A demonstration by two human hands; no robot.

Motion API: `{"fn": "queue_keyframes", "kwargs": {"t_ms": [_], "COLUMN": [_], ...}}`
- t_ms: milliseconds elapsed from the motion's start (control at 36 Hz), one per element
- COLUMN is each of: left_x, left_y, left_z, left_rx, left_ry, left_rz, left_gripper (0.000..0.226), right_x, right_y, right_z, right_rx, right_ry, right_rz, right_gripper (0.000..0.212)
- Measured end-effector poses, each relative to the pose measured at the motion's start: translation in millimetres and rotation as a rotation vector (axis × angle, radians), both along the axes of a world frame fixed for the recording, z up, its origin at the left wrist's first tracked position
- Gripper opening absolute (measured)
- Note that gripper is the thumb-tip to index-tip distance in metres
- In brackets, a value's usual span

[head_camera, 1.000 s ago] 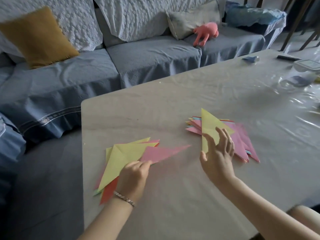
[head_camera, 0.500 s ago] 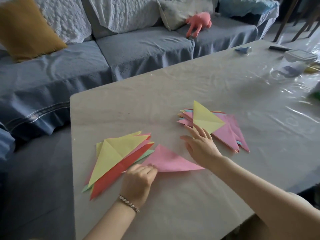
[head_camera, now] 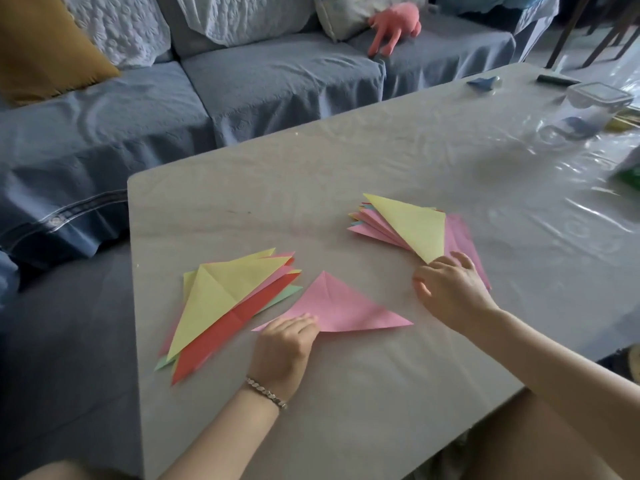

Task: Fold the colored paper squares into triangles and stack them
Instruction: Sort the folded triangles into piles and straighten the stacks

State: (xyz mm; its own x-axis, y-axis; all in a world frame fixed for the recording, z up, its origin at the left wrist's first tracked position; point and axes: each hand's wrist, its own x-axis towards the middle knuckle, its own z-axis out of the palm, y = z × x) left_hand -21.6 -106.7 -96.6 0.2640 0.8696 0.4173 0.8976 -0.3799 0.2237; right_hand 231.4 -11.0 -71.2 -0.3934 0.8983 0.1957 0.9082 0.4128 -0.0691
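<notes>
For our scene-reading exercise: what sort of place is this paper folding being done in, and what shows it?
Most likely a home living room: a blue-covered sofa with a mustard cushion and a pink soft toy stands just behind the low table.

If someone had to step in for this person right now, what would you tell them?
Left hand holds a corner of a single pink paper triangle lying flat between two piles.
Right hand rests on the near corner of the right pile of smaller folded triangles, yellow on top.
Left pile of larger triangles lies untouched.
Probably left: fold pink one, stack it.
</notes>
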Motion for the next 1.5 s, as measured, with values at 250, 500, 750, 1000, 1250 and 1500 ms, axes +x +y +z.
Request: {"fn": "queue_keyframes", "kwargs": {"t_ms": [250, 500, 750, 1000, 1250, 1500], "left_x": [5.0, 8.4, -4.4, -22.6, -30.1, -75.9], "left_y": [4.6, -19.2, -38.9, -50.5, -51.5, -9.7], "left_z": [-9.1, -21.6, -22.4, -16.8, -9.4, 16.5], "left_rx": [-0.073, -0.272, -0.387, -0.46, -0.294, -0.193], "left_ry": [-0.073, 0.169, 0.25, 0.124, 0.145, -0.045], "left_rz": [0.051, 0.091, 0.195, 0.308, 0.402, 0.59], "left_gripper": [0.032, 0.043, 0.066, 0.071, 0.044, 0.032], "right_x": [-68.1, -74.5, -48.4, -6.5, -15.1, -60.2], "right_y": [-61.8, -93.3, -98.7, -105.2, -104.8, -62.2], "right_z": [-8.7, -37.5, -33.3, -33.5, -27.8, 5.1], "right_rx": [-0.343, -0.406, -0.25, -0.213, -0.242, -0.403], "right_ry": [0.255, -0.039, -0.065, -0.061, -0.002, 0.163], "right_rz": [0.299, 0.267, 0.118, -0.018, -0.071, -0.199], "right_gripper": [0.072, 0.071, 0.073, 0.071, 0.063, 0.055]}}
